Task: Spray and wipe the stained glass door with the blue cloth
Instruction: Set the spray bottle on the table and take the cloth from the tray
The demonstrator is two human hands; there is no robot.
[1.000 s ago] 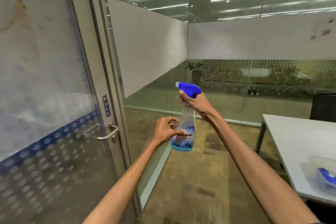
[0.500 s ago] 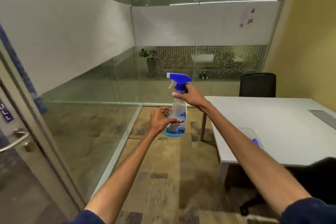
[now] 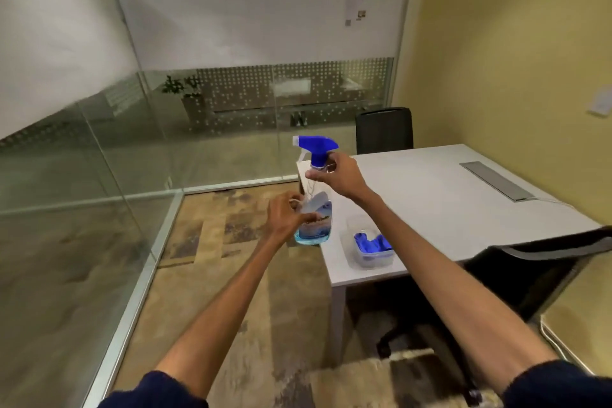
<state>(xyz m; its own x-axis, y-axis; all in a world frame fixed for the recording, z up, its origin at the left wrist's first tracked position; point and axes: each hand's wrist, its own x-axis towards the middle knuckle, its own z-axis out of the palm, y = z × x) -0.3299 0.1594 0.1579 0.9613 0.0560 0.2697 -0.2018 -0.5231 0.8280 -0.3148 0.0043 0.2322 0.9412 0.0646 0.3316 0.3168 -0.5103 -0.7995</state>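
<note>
Holding the spray bottle (image 3: 314,209) upright in front of us, we note both hands on it: our right hand (image 3: 339,175) is closed around the neck just below the blue trigger head (image 3: 316,146), and our left hand (image 3: 286,217) is curled around the lower body, fingers across the label. A shallow layer of blue liquid sits in the base of the clear bottle. The nozzle points left, toward the glass partition (image 3: 99,142). The stained door is not in view, so we cannot place it. The blue cloth (image 3: 371,245) lies crumpled in a clear plastic tub (image 3: 372,258) near the front left corner of the white table (image 3: 447,202), just to the right of the bottle and below our right forearm, apart from both hands. A grey cable tray (image 3: 496,180) is set into the far right of the tabletop. One black chair (image 3: 384,129) stands behind the table against the glass, and another chair back (image 3: 543,262) sits at the near right, partly under our right arm. Frosted glass panels with a dot pattern (image 3: 291,99) close the room ahead, with a potted plant (image 3: 185,93) visible beyond them. The yellow wall (image 3: 513,60) is to the right. The floor (image 3: 231,275) between us and the table holds only patchy brown carpet tiles.
</note>
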